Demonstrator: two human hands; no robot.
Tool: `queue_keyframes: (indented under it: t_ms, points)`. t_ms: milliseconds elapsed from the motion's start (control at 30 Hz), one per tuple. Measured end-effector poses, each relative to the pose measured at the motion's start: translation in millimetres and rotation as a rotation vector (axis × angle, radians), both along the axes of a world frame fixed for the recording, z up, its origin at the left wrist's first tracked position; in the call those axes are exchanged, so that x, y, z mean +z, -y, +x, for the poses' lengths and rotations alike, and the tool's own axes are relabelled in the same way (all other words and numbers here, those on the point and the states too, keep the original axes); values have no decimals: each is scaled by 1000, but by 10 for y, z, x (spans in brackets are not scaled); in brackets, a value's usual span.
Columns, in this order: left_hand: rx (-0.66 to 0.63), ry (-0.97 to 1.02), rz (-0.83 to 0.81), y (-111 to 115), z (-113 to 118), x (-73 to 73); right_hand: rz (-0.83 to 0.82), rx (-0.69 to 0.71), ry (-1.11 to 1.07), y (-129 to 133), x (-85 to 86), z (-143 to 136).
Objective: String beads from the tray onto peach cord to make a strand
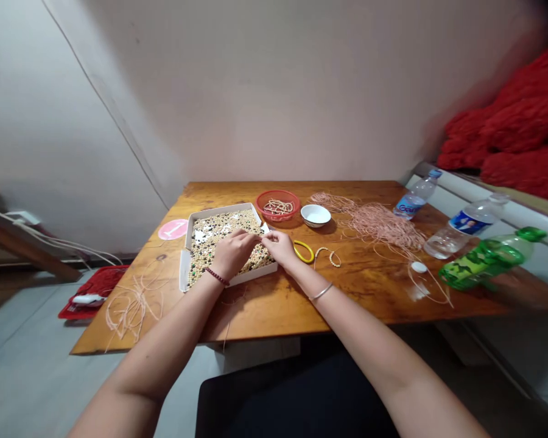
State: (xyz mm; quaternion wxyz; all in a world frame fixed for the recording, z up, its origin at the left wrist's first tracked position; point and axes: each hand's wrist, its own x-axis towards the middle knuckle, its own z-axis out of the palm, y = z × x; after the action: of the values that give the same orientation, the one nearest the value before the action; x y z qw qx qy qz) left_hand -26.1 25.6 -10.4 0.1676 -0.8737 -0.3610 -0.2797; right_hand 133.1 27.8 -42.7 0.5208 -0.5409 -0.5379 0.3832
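Over a shallow white tray (185, 267) of small beads (210, 243), mostly cream with dark and green ones mixed in, my left hand (234, 252) is closed in a pinch. My right hand (281, 247) pinches close beside it, above the tray's right edge. The fingertips of both hands nearly meet, and whatever they hold is too small to make out. Right of my right hand lie scissors or a loop with a yellow handle (305, 251) and a short beaded strand (334, 258).
Behind the tray stand a red basket (296, 212) of strung pieces and a small white bowl (315, 215). Pink cord (381, 225) is heaped to the right, near a green bottle (488, 258) and two clear bottles. Loose cords (137, 304) lie at the table's left front.
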Motion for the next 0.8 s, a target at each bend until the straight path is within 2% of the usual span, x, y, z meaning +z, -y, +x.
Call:
queue_keyframes:
  t_ms: [233, 400, 567, 667, 800]
  points:
    - [14, 63, -69, 55, 50, 18, -81, 20, -23, 106, 126, 69]
    - [12, 122, -66, 84, 59, 85, -82, 44, 30, 120, 332, 102]
    - [5, 197, -50, 80, 66, 91, -72, 86, 121, 100, 495, 164]
    - [6, 208, -45, 115, 64, 118, -13, 111, 107, 125, 489, 150]
    - [10, 228, -37, 158, 49, 179, 106, 44, -41, 200, 341, 56]
